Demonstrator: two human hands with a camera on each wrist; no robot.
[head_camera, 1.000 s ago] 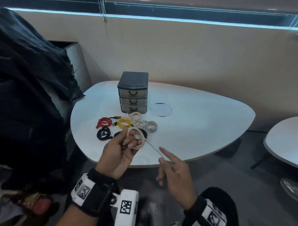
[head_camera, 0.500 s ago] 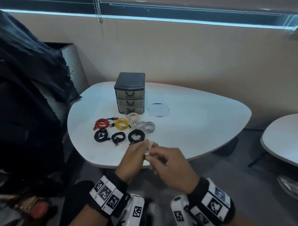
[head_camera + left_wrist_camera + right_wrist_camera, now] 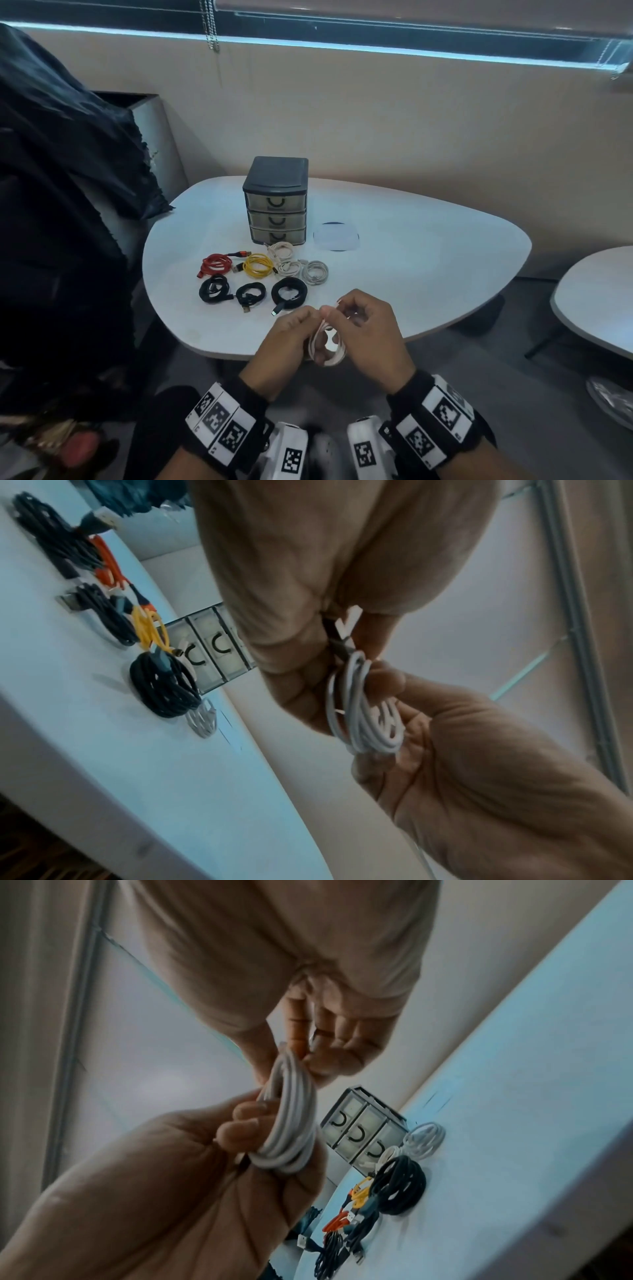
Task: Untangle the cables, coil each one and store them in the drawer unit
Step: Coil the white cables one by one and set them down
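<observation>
White cable (image 3: 327,346) now fully coiled; left hand (image 3: 287,339), right hand (image 3: 370,337) both grasping it.

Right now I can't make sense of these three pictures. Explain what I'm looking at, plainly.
There is no machine: a person works with two bare hands, with cameras on the head and on each wrist. The head view looks down at a white table. The other two look along each hand at the fingers.

On the table stands a dark drawer unit with three shut drawers. In front of it lie coiled cables: a red one, a yellow one, pale ones and three black ones.

The left hand and the right hand together hold a white cable wound into a coil, above the table's near edge.
</observation>
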